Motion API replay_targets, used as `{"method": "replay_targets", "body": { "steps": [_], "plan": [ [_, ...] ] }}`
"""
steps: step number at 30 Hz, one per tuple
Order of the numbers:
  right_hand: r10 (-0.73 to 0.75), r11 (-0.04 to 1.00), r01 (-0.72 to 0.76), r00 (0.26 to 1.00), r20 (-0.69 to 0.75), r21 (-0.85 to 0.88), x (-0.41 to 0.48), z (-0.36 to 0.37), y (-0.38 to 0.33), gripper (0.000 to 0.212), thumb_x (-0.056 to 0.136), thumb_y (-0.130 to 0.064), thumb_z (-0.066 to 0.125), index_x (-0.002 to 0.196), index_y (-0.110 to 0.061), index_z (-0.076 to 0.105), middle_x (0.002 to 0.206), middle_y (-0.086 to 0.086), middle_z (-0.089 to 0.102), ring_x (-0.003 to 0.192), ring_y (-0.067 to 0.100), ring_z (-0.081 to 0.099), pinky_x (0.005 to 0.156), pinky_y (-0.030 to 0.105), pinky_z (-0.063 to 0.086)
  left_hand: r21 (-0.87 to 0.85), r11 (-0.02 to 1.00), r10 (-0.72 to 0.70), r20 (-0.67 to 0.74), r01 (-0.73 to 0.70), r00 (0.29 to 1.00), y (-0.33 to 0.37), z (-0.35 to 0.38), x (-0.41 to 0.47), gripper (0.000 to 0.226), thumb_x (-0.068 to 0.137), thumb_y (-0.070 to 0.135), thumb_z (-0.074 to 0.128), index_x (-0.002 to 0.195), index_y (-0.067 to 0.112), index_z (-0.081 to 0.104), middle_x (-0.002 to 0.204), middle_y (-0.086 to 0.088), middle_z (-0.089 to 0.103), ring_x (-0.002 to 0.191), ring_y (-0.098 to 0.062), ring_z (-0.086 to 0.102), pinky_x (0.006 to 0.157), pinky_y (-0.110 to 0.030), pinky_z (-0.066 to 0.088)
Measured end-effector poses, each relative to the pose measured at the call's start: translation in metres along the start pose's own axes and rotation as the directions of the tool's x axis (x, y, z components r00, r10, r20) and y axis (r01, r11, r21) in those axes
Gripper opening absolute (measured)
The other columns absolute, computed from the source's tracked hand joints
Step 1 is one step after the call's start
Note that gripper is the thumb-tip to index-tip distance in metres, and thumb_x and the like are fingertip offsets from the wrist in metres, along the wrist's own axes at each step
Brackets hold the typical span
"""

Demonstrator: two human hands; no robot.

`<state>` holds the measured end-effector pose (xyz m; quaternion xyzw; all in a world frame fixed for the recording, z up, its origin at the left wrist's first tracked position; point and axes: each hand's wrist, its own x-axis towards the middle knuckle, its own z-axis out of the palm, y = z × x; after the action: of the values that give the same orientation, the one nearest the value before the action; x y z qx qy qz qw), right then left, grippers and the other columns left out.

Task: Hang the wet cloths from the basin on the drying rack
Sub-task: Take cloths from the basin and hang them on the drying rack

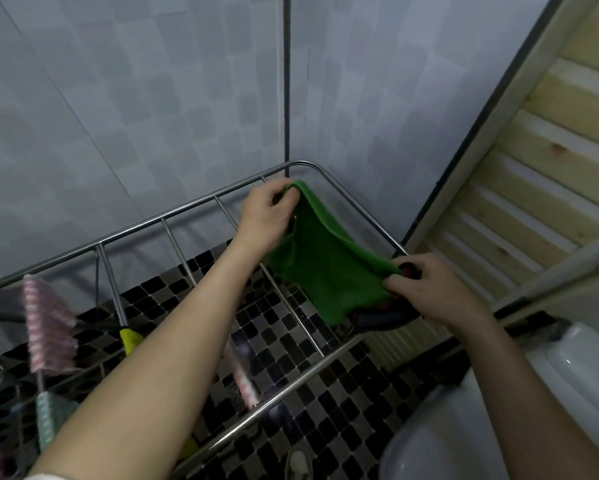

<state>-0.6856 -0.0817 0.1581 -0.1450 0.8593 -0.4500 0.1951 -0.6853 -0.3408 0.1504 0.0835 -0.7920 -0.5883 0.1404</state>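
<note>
A green cloth (320, 261) is stretched between my two hands over the right end of the steel drying rack (187, 206). My left hand (268, 216) pinches its far top corner near the rack's back rail. The near top corner is pinched by my right hand (426, 287) close to the rack's right rail. The cloth sags between the corners and hangs down below the bars. A dark cloth (381, 318) shows just under its lower edge. The basin is out of view.
Pink and pale green fluffy items (47, 327) and a yellow one (130, 339) hang on the rack's left part. Tiled walls meet in a corner right behind the rack. A wooden slatted door (533, 161) stands at the right, a white toilet (499, 410) below it.
</note>
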Motion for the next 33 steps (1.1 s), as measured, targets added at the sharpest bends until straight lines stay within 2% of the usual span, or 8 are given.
{"method": "replay_targets", "body": {
  "steps": [5, 8, 13, 19, 24, 27, 31, 33],
  "plan": [
    [-0.058, 0.998, 0.056, 0.996, 0.072, 0.031, -0.026, -0.001, -0.025, 0.018, 0.085, -0.004, 0.063, 0.072, -0.01, 0.074, 0.06, 0.009, 0.065, 0.054, 0.023, 0.059, 0.056, 0.032, 0.047, 0.059, 0.998, 0.003, -0.029, -0.001, 1.0, -0.03, -0.022, -0.022, 0.022, 0.093, 0.007, 0.056, 0.086, 0.021, 0.071, 0.08, 0.006, 0.067, 0.078, -0.008, 0.062, 0.081, -0.036, 0.052],
    [-0.028, 0.981, 0.071, 0.972, 0.233, -0.18, -0.041, 0.017, -0.037, 0.015, 0.091, -0.023, 0.063, 0.083, -0.022, 0.075, 0.069, 0.003, 0.07, 0.063, 0.022, 0.067, 0.06, 0.039, 0.055, 0.125, 0.986, -0.105, -0.019, 0.107, 0.994, -0.047, -0.042, -0.037, 0.026, 0.091, 0.002, 0.06, 0.085, 0.026, 0.07, 0.078, 0.004, 0.067, 0.07, -0.004, 0.059, 0.077, -0.027, 0.047],
    [-0.069, 0.772, 0.283, 0.927, 0.368, -0.569, -0.063, 0.092, -0.033, 0.025, 0.096, -0.045, 0.049, 0.1, -0.029, 0.068, 0.075, -0.008, 0.066, 0.066, 0.009, 0.061, 0.059, 0.025, 0.045, 0.291, 0.916, -0.278, -0.041, 0.277, 0.96, -0.063, -0.073, -0.066, 0.024, 0.084, -0.003, 0.066, 0.082, 0.019, 0.074, 0.068, -0.001, 0.067, 0.051, 0.001, 0.054, 0.058, -0.015, 0.044],
    [-0.089, 0.781, 0.308, 0.916, 0.392, -0.543, -0.072, 0.144, -0.005, 0.024, 0.097, -0.039, 0.047, 0.089, -0.023, 0.062, 0.078, -0.001, 0.065, 0.075, 0.022, 0.061, 0.06, 0.028, 0.037, 0.736, 0.649, -0.271, -0.015, 0.194, 0.963, -0.069, -0.081, -0.077, 0.026, 0.074, -0.001, 0.057, 0.081, 0.012, 0.078, 0.089, -0.005, 0.075, 0.092, -0.023, 0.067, 0.082, -0.026, 0.051],
    [-0.182, 0.8, 0.33, 0.93, 0.321, -0.501, -0.071, 0.163, 0.001, 0.024, 0.097, -0.037, 0.047, 0.09, -0.021, 0.063, 0.08, -0.003, 0.06, 0.074, 0.019, 0.058, 0.059, 0.028, 0.036, 0.938, 0.347, -0.273, 0.092, 0.009, 0.958, -0.079, -0.063, -0.076, 0.017, 0.072, 0.005, 0.057, 0.082, 0.004, 0.07, 0.082, -0.016, 0.07, 0.081, -0.036, 0.066, 0.066, -0.037, 0.052],
    [-0.173, 0.825, 0.331, 0.919, 0.353, -0.458, -0.069, 0.172, 0.004, 0.025, 0.096, -0.041, 0.048, 0.096, -0.022, 0.064, 0.079, -0.003, 0.063, 0.074, 0.019, 0.06, 0.06, 0.029, 0.042, 0.96, 0.278, -0.31, 0.112, -0.022, 0.944, -0.078, -0.052, -0.076, 0.001, 0.078, 0.004, 0.058, 0.077, 0.004, 0.059, 0.081, -0.018, 0.066, 0.08, -0.037, 0.065, 0.063, -0.038, 0.049],
    [-0.112, 0.914, 0.244, 0.92, 0.376, -0.325, -0.074, 0.161, 0.011, 0.048, 0.092, -0.049, 0.053, 0.138, -0.035, 0.048, 0.104, -0.006, 0.07, 0.094, 0.015, 0.063, 0.08, 0.034, 0.054, 0.971, 0.238, -0.455, 0.131, -0.022, 0.881, -0.079, -0.041, -0.075, 0.014, 0.082, 0.011, 0.058, 0.072, 0.012, 0.048, 0.076, -0.007, 0.058, 0.07, -0.028, 0.057, 0.06, -0.034, 0.045],
    [-0.107, 0.939, 0.212, 0.93, 0.352, -0.273, -0.076, 0.152, 0.014, 0.052, 0.092, -0.047, 0.053, 0.142, -0.04, 0.041, 0.1, -0.008, 0.069, 0.09, 0.011, 0.064, 0.08, 0.034, 0.055, 0.969, 0.245, -0.474, 0.143, -0.025, 0.869, -0.079, -0.037, -0.073, 0.013, 0.085, 0.013, 0.056, 0.073, 0.014, 0.051, 0.072, -0.003, 0.056, 0.069, -0.026, 0.056, 0.062, -0.035, 0.047]
  ]
}}
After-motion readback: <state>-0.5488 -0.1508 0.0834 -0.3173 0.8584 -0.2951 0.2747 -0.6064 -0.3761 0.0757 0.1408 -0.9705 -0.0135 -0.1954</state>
